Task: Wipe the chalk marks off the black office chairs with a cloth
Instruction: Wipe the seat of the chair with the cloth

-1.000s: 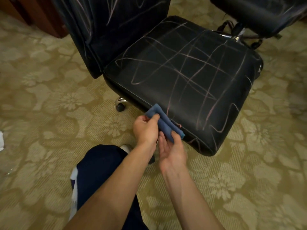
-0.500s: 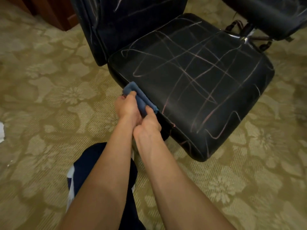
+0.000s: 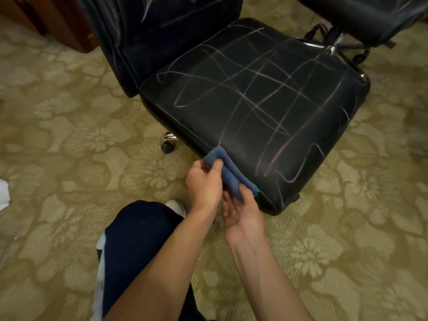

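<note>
Nearest, the right hand (image 3: pixel 243 209) lies palm up under the near end of the folded blue cloth (image 3: pixel 228 171), its fingers (image 3: pixel 246 193) curled lightly round that end. Just beside it on the left, the left hand (image 3: pixel 203 181) pinches the cloth's far end between thumb and fingers. The cloth's long axis runs along the near edge of the chair seat (image 3: pixel 254 100), touching it at the corner. Every chalk mark (image 3: pixel 243 93) lies beyond the fingers, up and to the right across the seat, so the wipe would have to go away from the person. Farther off stand the marked backrest (image 3: pixel 162 31) and a second chair (image 3: pixel 370 17).
</note>
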`<state>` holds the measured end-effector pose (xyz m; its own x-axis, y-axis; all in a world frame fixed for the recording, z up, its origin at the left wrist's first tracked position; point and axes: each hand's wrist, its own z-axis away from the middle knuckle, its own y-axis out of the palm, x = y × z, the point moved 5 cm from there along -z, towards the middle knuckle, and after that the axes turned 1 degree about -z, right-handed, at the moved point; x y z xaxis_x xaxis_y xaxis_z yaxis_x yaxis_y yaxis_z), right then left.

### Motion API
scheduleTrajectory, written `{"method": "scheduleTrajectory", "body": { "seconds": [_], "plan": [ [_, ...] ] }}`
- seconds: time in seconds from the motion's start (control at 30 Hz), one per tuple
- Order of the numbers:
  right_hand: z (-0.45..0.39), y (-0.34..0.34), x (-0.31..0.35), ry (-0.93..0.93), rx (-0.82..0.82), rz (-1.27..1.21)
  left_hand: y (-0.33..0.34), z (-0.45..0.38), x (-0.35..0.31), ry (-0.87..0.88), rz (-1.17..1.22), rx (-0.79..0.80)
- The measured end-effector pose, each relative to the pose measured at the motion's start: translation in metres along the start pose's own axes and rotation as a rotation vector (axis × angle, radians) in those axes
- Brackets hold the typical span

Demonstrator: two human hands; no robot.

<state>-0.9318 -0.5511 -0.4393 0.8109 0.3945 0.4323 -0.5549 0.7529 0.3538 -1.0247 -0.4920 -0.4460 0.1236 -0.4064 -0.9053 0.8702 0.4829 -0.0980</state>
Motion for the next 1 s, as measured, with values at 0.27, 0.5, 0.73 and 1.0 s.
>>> {"method": "scheduleTrajectory", "body": {
  "seconds": [0.27, 0.5, 0.73, 1.0],
  "plan": [
    [-0.008, 0.099, -0.021, 0.106, 0.026, -0.010, -0.028, -0.080, -0.041, -0.035, 0.026, -0.233],
    [0.001, 0.121, -0.026, 0.102, -0.010, -0.037, -0.035, -0.098, -0.054, -0.014, -0.009, -0.265],
    [0.003, 0.027, -0.010, 0.116, 0.046, 0.005, -0.004, -0.014, -0.017, 0.037, -0.018, -0.088],
    [0.000, -0.006, 0.024, 0.030, -0.010, 0.085, 0.018, -0.001, -0.005, 0.031, 0.001, -0.017]
  ]
}}
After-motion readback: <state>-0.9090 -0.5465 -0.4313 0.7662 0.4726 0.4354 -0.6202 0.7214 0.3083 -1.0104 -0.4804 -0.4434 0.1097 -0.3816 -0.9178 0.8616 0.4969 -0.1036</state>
